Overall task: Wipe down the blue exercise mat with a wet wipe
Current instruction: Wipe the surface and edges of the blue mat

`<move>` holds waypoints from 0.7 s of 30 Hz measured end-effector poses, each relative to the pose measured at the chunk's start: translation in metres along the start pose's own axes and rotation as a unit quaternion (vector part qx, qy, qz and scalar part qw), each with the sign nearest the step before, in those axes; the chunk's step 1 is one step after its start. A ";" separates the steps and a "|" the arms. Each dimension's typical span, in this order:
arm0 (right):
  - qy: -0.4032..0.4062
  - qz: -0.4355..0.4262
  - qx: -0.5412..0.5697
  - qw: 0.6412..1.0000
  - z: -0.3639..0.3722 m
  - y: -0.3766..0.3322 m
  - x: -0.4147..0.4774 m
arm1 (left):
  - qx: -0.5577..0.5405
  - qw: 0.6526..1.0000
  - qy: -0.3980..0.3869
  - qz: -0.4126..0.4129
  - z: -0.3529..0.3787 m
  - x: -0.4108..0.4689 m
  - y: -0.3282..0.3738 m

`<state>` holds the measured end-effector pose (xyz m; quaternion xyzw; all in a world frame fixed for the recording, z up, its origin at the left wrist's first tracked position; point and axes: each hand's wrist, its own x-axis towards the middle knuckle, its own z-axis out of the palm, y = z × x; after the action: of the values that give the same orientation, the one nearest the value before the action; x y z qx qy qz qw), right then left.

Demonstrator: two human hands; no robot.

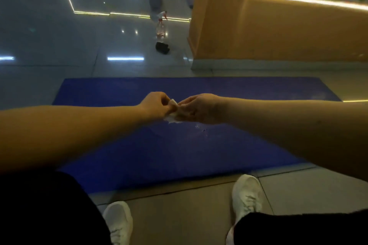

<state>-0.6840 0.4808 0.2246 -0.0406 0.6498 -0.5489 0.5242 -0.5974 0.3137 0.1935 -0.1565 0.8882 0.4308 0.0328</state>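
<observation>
White wet wipe (175,110) pinched between both hands' grips above blue mat (179,151).

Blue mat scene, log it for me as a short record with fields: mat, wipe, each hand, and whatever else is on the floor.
mat: blue exercise mat lying flat on the tiled floor, a small wet-looking patch near its middle
wipe: white wet wipe, bunched, held above the mat
left hand: left hand pinching the wipe
right hand: right hand gripping the wipe's other side
stage: wipe not on the mat
beyond mat: spray bottle standing, small black object beside it
near edge: two white shoes on the floor
</observation>
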 end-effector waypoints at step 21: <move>0.344 0.015 -0.384 0.857 -0.109 0.260 0.118 | 0.428 0.849 -0.301 -0.069 0.166 0.055 -0.111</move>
<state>-0.6803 0.5821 -0.0636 -0.0375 0.9486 -0.2265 0.2181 -0.6287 0.3647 -0.0048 -0.0500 0.9181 0.0310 0.3920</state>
